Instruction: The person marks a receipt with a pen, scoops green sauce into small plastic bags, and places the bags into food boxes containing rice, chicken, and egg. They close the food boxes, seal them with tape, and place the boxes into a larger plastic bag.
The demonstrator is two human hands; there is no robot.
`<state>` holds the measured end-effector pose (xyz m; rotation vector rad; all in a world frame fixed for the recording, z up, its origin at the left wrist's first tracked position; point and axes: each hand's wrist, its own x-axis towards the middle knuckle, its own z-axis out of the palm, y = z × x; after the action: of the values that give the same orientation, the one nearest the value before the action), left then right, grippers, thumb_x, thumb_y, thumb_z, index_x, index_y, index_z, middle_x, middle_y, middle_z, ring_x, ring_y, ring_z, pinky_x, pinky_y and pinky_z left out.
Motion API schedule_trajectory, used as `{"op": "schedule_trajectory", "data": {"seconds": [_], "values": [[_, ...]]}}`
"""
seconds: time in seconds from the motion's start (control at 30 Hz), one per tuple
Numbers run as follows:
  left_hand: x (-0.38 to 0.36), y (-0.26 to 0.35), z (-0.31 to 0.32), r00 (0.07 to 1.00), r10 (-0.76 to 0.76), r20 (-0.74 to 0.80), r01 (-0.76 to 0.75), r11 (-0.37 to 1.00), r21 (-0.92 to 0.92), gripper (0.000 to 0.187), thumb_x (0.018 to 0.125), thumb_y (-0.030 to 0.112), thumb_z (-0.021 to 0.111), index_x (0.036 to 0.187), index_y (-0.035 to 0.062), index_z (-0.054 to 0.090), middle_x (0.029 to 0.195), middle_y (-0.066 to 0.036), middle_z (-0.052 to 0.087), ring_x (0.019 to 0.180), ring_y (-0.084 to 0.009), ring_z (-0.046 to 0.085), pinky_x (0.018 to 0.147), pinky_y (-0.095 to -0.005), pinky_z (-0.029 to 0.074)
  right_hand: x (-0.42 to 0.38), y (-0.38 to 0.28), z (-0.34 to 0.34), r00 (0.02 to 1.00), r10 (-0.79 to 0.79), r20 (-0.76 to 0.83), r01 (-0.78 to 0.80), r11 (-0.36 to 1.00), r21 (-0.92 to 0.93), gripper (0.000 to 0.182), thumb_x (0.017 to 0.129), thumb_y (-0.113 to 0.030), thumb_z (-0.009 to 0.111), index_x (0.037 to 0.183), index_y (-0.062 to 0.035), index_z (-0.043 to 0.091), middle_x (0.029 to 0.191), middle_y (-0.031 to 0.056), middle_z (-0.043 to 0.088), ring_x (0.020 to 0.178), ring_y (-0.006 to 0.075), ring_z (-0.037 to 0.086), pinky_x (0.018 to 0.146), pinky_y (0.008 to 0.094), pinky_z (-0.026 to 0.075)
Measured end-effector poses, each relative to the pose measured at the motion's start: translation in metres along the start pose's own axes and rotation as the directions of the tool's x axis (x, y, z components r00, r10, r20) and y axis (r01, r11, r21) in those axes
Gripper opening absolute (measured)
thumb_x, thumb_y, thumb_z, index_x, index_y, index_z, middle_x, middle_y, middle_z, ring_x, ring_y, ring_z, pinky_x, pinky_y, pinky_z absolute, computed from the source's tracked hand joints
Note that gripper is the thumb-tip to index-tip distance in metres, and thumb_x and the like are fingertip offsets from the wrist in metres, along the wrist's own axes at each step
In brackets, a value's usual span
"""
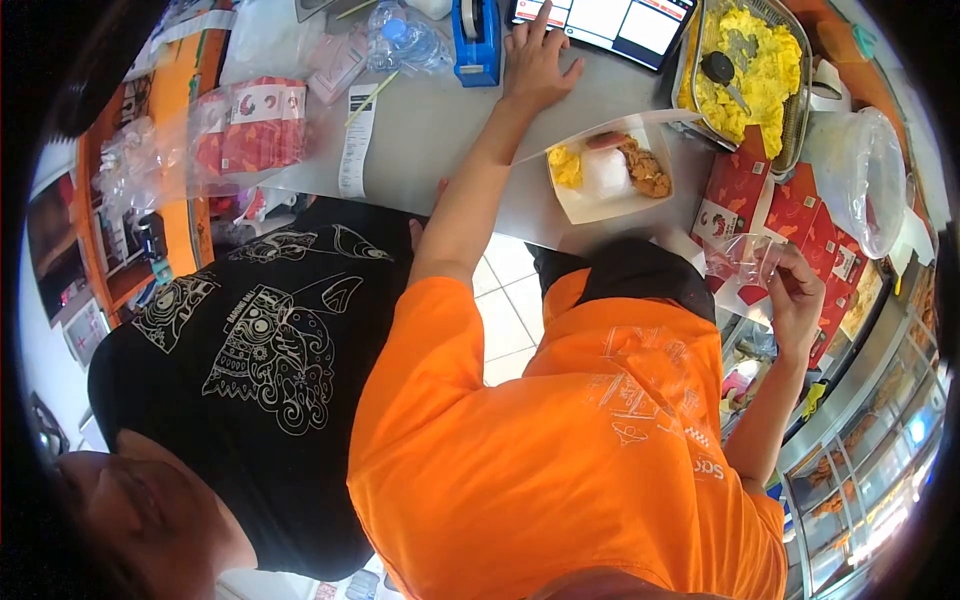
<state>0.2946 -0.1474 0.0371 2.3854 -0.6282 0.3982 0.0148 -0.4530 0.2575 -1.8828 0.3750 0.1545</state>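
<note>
My left hand (540, 72) reaches over the counter to a tablet (610, 25), a finger at its lit screen and the fingers apart. On the right, my right hand (795, 290) pinches a thin clear piece of plastic (740, 258), perhaps a bag or glove. Between my arms stands an open paper food box (590, 212) holding white rice (606, 175), yellow egg (566, 165), fried chicken (648, 172) and a reddish sausage-like piece. Red printed cartons (730, 190) lie behind and beside the plastic.
A metal tray (690, 85) of scrambled egg with a dark-handled utensil sits at back right. A blue tape dispenser (477, 45), water bottles (405, 40), a paper receipt (356, 150) and red packets (265, 120) are on the left. A person in black (330, 300) stands close at left.
</note>
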Motion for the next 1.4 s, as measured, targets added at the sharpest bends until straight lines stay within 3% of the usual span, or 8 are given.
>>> {"op": "schedule_trajectory", "data": {"seconds": [0.07,0.2,0.27,0.57,0.67,1.17,1.27,1.4], "values": [[-0.002,0.002,0.000,0.995,0.094,-0.033,-0.091,0.991,0.096,0.029,0.080,0.035,0.076,0.096,0.0134,0.065,0.134,-0.010,0.054,0.114,-0.0350,0.051,0.097,-0.0474,0.040,0.000,-0.001,0.002,1.000,-0.003,-0.001,0.003,1.000,0.002,0.015,0.093,0.008,0.063,0.105,0.0034,0.069,0.104,0.0051,0.065,0.092,0.0101,0.061,0.081,0.0239,0.049],[-0.016,-0.002,0.016,0.992,0.126,-0.015,-0.124,0.989,0.081,0.040,0.078,0.035,0.078,0.111,0.0164,0.066,0.135,-0.012,0.057,0.119,-0.0342,0.052,0.100,-0.0476,0.040,0.001,-0.003,0.003,1.000,0.006,0.004,-0.006,1.000,-0.012,0.015,0.093,0.007,0.063,0.106,0.0032,0.069,0.103,0.0046,0.066,0.091,0.0098,0.061,0.081,0.0236,0.048],[-0.020,-0.003,0.023,0.997,0.071,-0.036,-0.072,0.997,-0.027,0.030,0.077,0.036,0.077,0.095,0.0158,0.063,0.141,-0.012,0.049,0.119,-0.0378,0.045,0.098,-0.0511,0.034,0.002,-0.003,0.005,1.000,-0.009,0.016,0.010,1.000,-0.013,0.015,0.093,0.007,0.064,0.106,0.0029,0.069,0.103,0.0044,0.066,0.091,0.0095,0.061,0.081,0.0237,0.048],[-0.008,-0.001,0.020,0.995,0.069,0.065,-0.070,0.997,0.023,0.028,0.077,0.036,0.077,0.088,0.0144,0.062,0.141,-0.016,0.048,0.118,-0.0350,0.045,0.100,-0.0481,0.034,0.004,-0.005,0.008,1.000,0.012,0.014,-0.012,1.000,0.002,0.014,0.093,0.007,0.064,0.106,0.0029,0.069,0.104,0.0052,0.066,0.093,0.0102,0.061,0.083,0.0241,0.049],[-0.005,0.005,0.013,0.994,0.048,0.101,-0.048,0.999,-0.004,0.033,0.078,0.029,0.073,0.098,0.0068,0.061,0.159,-0.020,0.032,0.119,-0.0428,0.046,0.100,-0.0554,0.038,0.006,-0.007,0.010,0.999,-0.015,0.031,0.015,1.000,-0.010,0.014,0.093,0.006,0.064,0.106,0.0031,0.069,0.104,0.0048,0.066,0.093,0.0104,0.061,0.082,0.0245,0.049],[-0.012,-0.006,0.018,0.999,0.040,0.019,-0.042,0.997,0.059,0.031,0.079,0.041,0.078,0.089,0.0147,0.065,0.140,-0.015,0.051,0.120,-0.0389,0.048,0.104,-0.0518,0.035,0.009,-0.006,0.012,0.998,0.008,0.060,-0.009,1.000,0.029,0.016,0.091,0.010,0.063,0.105,0.0042,0.069,0.105,0.0066,0.065,0.096,0.0128,0.061,0.087,0.0267,0.048],[-0.002,0.003,0.003,0.991,-0.004,0.136,0.006,1.000,-0.016,0.029,0.077,0.028,0.074,0.094,0.0086,0.061,0.161,-0.021,0.031,0.120,-0.0452,0.045,0.101,-0.0564,0.037,0.010,-0.004,0.010,0.998,0.031,0.054,-0.033,0.999,0.029,0.017,0.090,0.011,0.062,0.105,0.0046,0.069,0.105,0.0070,0.065,0.097,0.0133,0.061,0.088,0.0269,0.049],[0.006,-0.001,-0.008,0.994,0.111,-0.021,-0.112,0.991,-0.071,0.027,0.077,0.027,0.074,0.094,0.0091,0.061,0.159,-0.021,0.034,0.120,-0.0461,0.045,0.102,-0.0576,0.036,0.012,-0.002,0.010,0.998,-0.002,0.069,0.000,0.999,0.032,0.017,0.090,0.011,0.062,0.105,0.0051,0.069,0.104,0.0073,0.065,0.098,0.0140,0.062,0.088,0.0271,0.049]]}}
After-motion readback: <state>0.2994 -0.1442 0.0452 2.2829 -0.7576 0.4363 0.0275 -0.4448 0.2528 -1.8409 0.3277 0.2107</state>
